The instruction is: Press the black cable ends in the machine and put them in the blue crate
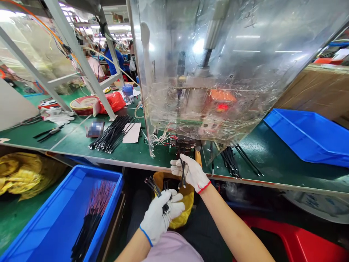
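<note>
My left hand (162, 214), in a white knit glove with a blue cuff, is closed around a small bunch of black cables (153, 184) in front of my lap. Their metal-tipped ends stick out on both sides of the fingers. My right hand (192, 173), in a white glove with a red cuff, pinches one or two black cables (183, 174) that dangle down at the bench edge. It is just in front of a small dark metal fixture (187, 143) at the foot of a machine, behind a clear plastic guard (207, 72).
Black cables lie in a pile (116, 133) left on the green bench (73, 142), others (231, 162) at the right. A blue bin (109, 173) with more cables stands low left. An empty-looking blue tray (308, 134) sits right. Below my hands hangs a yellow bag (188, 203).
</note>
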`<move>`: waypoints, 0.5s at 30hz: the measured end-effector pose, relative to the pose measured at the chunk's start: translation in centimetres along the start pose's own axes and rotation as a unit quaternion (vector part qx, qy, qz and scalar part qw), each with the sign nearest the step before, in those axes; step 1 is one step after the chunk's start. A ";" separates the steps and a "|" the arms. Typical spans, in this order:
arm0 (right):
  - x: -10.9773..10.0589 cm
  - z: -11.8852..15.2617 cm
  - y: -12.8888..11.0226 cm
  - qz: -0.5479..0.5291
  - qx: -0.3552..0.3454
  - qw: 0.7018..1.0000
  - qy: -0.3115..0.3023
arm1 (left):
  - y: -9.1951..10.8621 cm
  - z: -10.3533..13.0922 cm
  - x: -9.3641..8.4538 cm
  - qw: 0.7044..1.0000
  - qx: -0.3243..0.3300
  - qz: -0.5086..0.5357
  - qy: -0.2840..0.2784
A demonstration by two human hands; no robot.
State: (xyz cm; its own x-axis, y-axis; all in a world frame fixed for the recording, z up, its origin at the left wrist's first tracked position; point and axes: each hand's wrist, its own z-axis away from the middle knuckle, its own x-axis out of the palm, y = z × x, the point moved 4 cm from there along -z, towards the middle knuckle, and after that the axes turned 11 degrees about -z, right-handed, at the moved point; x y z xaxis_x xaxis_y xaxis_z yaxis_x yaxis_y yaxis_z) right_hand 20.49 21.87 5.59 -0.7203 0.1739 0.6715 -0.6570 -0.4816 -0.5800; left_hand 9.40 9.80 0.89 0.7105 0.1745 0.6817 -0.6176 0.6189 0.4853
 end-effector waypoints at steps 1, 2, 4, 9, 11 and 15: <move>0.0 -0.2 0.1 0.000 0.003 1.000 0.004 | -0.2 -0.1 -0.5 1.000 -0.001 -0.001 0.007; 0.0 -0.3 0.2 -0.002 0.005 1.000 0.005 | -0.4 -0.1 -0.9 1.000 -0.004 -0.002 0.014; 0.0 -0.6 0.3 -0.009 0.006 1.000 0.004 | -0.6 -0.2 -1.5 1.000 -0.008 -0.002 0.023; -0.2 -1.0 0.4 -0.025 0.010 1.000 0.008 | -0.5 -0.5 -2.0 1.000 -0.001 0.003 0.012; -0.1 -0.9 0.3 -0.021 0.008 1.000 0.009 | -0.3 -0.5 -2.0 1.000 -0.002 0.005 0.005; 0.3 -0.6 0.2 -0.001 0.006 1.000 0.016 | 0.1 -0.2 -1.6 1.000 -0.005 0.024 -0.013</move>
State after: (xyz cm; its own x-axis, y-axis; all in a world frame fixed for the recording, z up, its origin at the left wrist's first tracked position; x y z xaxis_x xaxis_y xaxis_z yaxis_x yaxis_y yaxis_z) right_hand 20.01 22.32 5.42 -0.7261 0.2022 0.6572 -0.6557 -0.4914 -0.5733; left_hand 8.30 9.73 -0.31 0.6713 0.1836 0.7181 -0.6473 0.6173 0.4472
